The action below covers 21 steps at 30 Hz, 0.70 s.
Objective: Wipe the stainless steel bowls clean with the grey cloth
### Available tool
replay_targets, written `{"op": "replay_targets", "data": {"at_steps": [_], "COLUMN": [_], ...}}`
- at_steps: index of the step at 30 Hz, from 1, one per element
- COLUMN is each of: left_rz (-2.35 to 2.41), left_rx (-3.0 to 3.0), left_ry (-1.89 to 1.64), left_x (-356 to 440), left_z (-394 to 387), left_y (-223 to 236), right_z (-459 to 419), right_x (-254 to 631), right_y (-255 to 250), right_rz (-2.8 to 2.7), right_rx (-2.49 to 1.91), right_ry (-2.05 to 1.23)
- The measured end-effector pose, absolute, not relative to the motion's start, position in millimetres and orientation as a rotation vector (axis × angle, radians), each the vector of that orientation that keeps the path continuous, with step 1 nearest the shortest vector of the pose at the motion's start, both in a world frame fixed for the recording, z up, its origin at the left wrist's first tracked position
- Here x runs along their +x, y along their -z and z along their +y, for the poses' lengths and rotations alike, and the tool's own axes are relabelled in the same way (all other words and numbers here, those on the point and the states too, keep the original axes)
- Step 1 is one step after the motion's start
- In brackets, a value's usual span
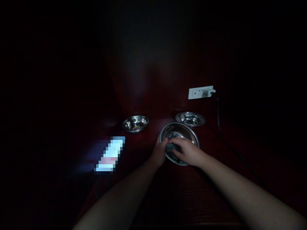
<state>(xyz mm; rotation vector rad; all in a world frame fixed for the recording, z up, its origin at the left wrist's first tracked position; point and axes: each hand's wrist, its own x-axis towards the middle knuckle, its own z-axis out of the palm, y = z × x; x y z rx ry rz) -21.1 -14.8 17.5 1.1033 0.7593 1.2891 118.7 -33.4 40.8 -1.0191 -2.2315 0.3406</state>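
A shiny metal bowl point(194, 140) is tilted toward me on the dark red table. My left hand point(160, 151) grips its left side, with the thumb over the rim and the other fingers hidden behind the wall. Inside the bowl, my right hand point(185, 150) has its fingers bent around or against a dark greyish soft-looking thing point(170, 147). Poor light and the fingers keep me from telling what that thing is.
Behind the bowl, to the right, stand stacked metal dishes point(191, 119); another metal bowl point(135, 124) sits at the left. A lit phone-like screen point(110, 155), pixelated, glows nearer me. A charger is plugged into the wall socket point(197, 93), its black cable point(218, 115) trailing down right.
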Motion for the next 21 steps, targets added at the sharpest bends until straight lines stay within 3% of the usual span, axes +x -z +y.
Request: {"op": "replay_targets", "data": {"at_steps": [21], "left_rz": [0.641], "left_rx": [1.148], "left_ry": [-1.329], "left_x": [-16.1], "left_z": [-10.9], "left_y": [-8.7], "right_z": [-23.7], "right_x": [125.1], "right_y": [-31.9], "right_rz": [-2.223], "right_rx": [-1.252], "right_ry": [-0.026]}}
